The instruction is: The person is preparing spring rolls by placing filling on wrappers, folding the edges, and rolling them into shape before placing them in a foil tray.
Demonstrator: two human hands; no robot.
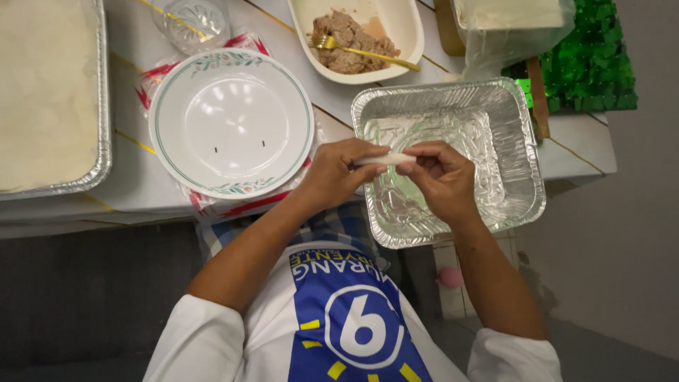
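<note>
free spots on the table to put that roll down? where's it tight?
Both hands, left hand and right hand, pinch the white roll over the foil tray, whose floor is bare. The white plate is bare too. Crowded: the top edge, with glass dish, meat dish with gold fork, bagged block. The left tray is full.

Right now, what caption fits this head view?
Left hand and right hand hold a thin white roll over an empty foil tray.
</note>
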